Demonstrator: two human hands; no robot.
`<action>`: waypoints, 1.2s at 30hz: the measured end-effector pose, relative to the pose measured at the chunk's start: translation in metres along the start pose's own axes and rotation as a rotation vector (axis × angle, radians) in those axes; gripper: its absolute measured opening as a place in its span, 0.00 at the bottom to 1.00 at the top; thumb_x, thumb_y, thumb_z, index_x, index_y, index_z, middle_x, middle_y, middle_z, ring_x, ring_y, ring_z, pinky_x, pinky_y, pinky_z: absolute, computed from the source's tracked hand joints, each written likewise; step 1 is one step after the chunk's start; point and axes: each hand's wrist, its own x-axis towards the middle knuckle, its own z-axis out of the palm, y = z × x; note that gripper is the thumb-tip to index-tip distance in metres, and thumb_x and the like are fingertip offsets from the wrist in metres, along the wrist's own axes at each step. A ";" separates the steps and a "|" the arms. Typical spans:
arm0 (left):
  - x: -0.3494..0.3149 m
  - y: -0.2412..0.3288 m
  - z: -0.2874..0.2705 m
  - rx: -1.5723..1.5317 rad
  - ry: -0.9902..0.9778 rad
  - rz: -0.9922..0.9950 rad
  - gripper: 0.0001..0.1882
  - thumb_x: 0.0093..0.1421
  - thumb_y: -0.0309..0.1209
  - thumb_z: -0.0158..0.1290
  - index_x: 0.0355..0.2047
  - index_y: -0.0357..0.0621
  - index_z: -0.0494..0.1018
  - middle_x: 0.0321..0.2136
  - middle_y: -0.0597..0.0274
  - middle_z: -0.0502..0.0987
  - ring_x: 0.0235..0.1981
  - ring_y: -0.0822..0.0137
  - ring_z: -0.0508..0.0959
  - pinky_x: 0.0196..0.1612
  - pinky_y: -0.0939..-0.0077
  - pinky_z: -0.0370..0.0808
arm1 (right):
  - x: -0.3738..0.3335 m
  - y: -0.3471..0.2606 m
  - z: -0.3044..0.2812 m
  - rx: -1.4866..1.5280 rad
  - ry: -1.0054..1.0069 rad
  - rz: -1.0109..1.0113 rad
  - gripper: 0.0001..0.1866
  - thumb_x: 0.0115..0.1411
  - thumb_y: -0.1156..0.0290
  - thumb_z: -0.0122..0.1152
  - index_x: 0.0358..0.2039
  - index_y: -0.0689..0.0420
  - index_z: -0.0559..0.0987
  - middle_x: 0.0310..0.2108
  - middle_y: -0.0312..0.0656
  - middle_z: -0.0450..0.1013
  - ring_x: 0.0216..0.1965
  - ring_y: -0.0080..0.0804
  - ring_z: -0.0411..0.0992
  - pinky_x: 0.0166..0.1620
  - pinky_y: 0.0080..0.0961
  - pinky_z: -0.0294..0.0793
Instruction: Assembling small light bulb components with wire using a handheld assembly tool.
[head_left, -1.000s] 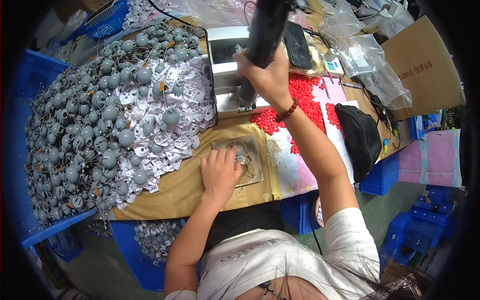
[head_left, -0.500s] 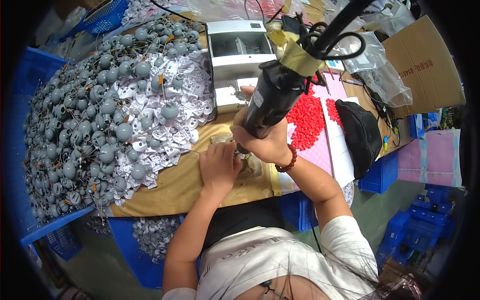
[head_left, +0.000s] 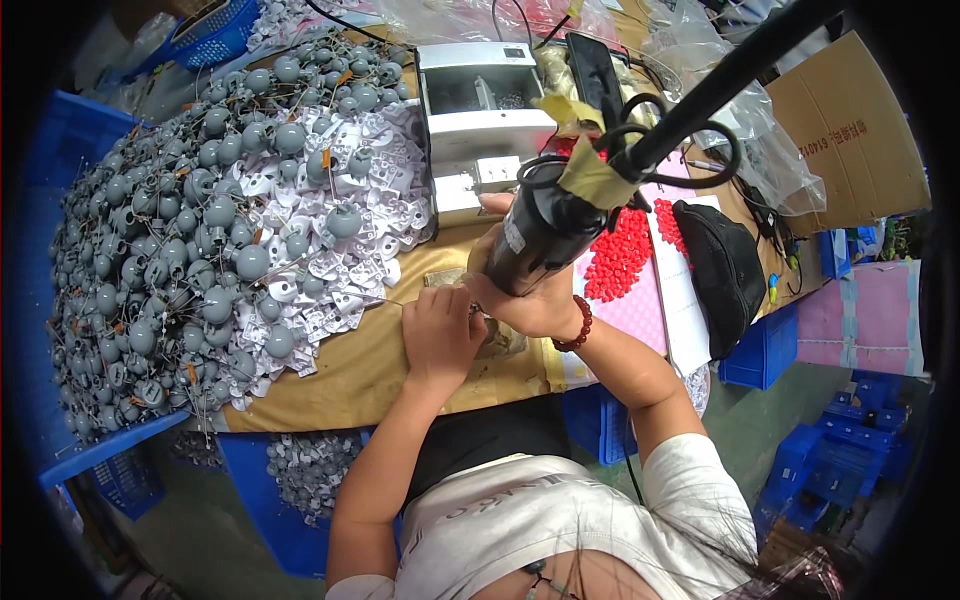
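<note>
My right hand [head_left: 532, 305] is wrapped round a black electric screwdriver [head_left: 545, 235], whose body leans up and to the right. A red bead bracelet sits on that wrist. Close beside it, my left hand [head_left: 438, 332] has its fingers drawn together over a small worn block [head_left: 505, 342] on the table. What those fingers hold is hidden. The screwdriver's lower tip is covered by my hands. To the left lies a large heap of grey ball-shaped parts [head_left: 252, 263] with thin wires, mixed with flat white plastic pieces [head_left: 375, 215].
Behind my hands stands a white and silver box with an open tray [head_left: 475, 125]. Small red parts [head_left: 618, 262] are piled on pink sheeting to the right, beside a black pouch [head_left: 715, 275]. A cardboard box [head_left: 855, 130] and blue bins [head_left: 760, 350] stand farther right.
The screwdriver's upper end and its cable have swung right and toward me, uncovering a dark phone-like slab behind. My right hand has shifted slightly; my left hand stays nearly in place.
</note>
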 end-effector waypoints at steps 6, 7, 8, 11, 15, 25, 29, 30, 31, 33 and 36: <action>0.001 -0.003 0.000 -0.077 0.044 0.021 0.18 0.47 0.32 0.61 0.39 0.47 0.72 0.36 0.65 0.74 0.41 0.58 0.73 0.39 0.59 0.67 | -0.006 0.000 -0.001 -0.049 -0.095 -0.079 0.38 0.53 0.86 0.63 0.63 0.65 0.58 0.29 0.39 0.73 0.29 0.25 0.72 0.35 0.24 0.71; 0.002 -0.004 -0.001 -0.106 0.044 0.017 0.19 0.47 0.32 0.62 0.41 0.47 0.72 0.36 0.64 0.74 0.41 0.58 0.73 0.39 0.58 0.67 | -0.008 0.002 0.000 -0.076 -0.107 -0.118 0.37 0.53 0.85 0.64 0.62 0.64 0.59 0.29 0.39 0.73 0.30 0.25 0.72 0.36 0.25 0.71; 0.004 -0.004 -0.003 -0.127 0.043 0.016 0.20 0.47 0.33 0.62 0.42 0.47 0.72 0.36 0.64 0.74 0.41 0.58 0.73 0.39 0.58 0.67 | -0.012 0.006 -0.001 -0.144 -0.129 -0.183 0.35 0.53 0.84 0.65 0.60 0.62 0.61 0.30 0.39 0.74 0.31 0.26 0.72 0.37 0.27 0.72; 0.006 -0.004 -0.012 -0.149 0.027 0.011 0.22 0.48 0.35 0.62 0.45 0.48 0.72 0.37 0.64 0.74 0.42 0.57 0.74 0.40 0.58 0.67 | -0.020 0.012 -0.004 -0.246 -0.218 -0.341 0.32 0.53 0.82 0.67 0.57 0.58 0.64 0.32 0.40 0.74 0.32 0.28 0.73 0.37 0.28 0.73; 0.003 -0.003 -0.007 -0.132 0.012 0.017 0.24 0.49 0.36 0.62 0.47 0.50 0.71 0.39 0.64 0.74 0.43 0.57 0.74 0.41 0.58 0.67 | -0.027 0.014 -0.003 0.028 -0.176 -0.234 0.31 0.53 0.83 0.66 0.56 0.56 0.65 0.33 0.42 0.75 0.32 0.30 0.75 0.36 0.28 0.75; -0.001 -0.002 -0.007 -0.156 -0.006 0.008 0.24 0.50 0.33 0.61 0.48 0.48 0.71 0.40 0.61 0.74 0.44 0.54 0.73 0.43 0.56 0.67 | -0.030 0.001 0.002 -0.232 -0.136 -0.109 0.27 0.53 0.77 0.69 0.52 0.58 0.68 0.34 0.40 0.75 0.36 0.29 0.74 0.43 0.30 0.74; -0.003 0.001 -0.001 -0.063 -0.029 -0.041 0.22 0.50 0.32 0.62 0.46 0.47 0.71 0.42 0.61 0.74 0.46 0.54 0.73 0.46 0.56 0.68 | -0.022 0.006 -0.007 -0.481 -0.023 -0.161 0.20 0.55 0.72 0.67 0.47 0.62 0.72 0.40 0.45 0.72 0.40 0.31 0.72 0.45 0.32 0.74; -0.004 0.001 -0.002 -0.064 -0.025 -0.059 0.22 0.50 0.32 0.62 0.46 0.46 0.72 0.44 0.60 0.74 0.48 0.54 0.72 0.48 0.57 0.68 | -0.011 -0.005 -0.011 -0.277 0.119 -0.015 0.18 0.56 0.72 0.67 0.46 0.62 0.73 0.37 0.44 0.73 0.37 0.30 0.73 0.42 0.30 0.74; -0.005 0.003 -0.004 -0.064 -0.021 -0.075 0.22 0.50 0.32 0.62 0.46 0.46 0.73 0.45 0.60 0.74 0.49 0.54 0.72 0.50 0.57 0.68 | -0.001 -0.017 -0.015 -0.049 0.288 0.098 0.17 0.58 0.72 0.66 0.44 0.62 0.73 0.33 0.42 0.74 0.33 0.29 0.73 0.40 0.28 0.75; -0.005 0.006 -0.005 -0.061 -0.002 -0.093 0.22 0.51 0.32 0.63 0.47 0.44 0.74 0.48 0.59 0.74 0.51 0.53 0.72 0.53 0.57 0.68 | 0.007 -0.007 -0.040 0.084 0.482 0.336 0.14 0.60 0.72 0.66 0.43 0.61 0.73 0.26 0.38 0.74 0.26 0.25 0.73 0.34 0.24 0.74; -0.004 0.008 -0.002 -0.097 0.002 -0.092 0.21 0.51 0.29 0.63 0.46 0.43 0.75 0.50 0.59 0.75 0.54 0.53 0.71 0.55 0.57 0.67 | 0.001 0.036 -0.076 0.055 0.617 0.369 0.12 0.60 0.75 0.67 0.38 0.60 0.70 0.27 0.34 0.73 0.27 0.20 0.74 0.30 0.20 0.73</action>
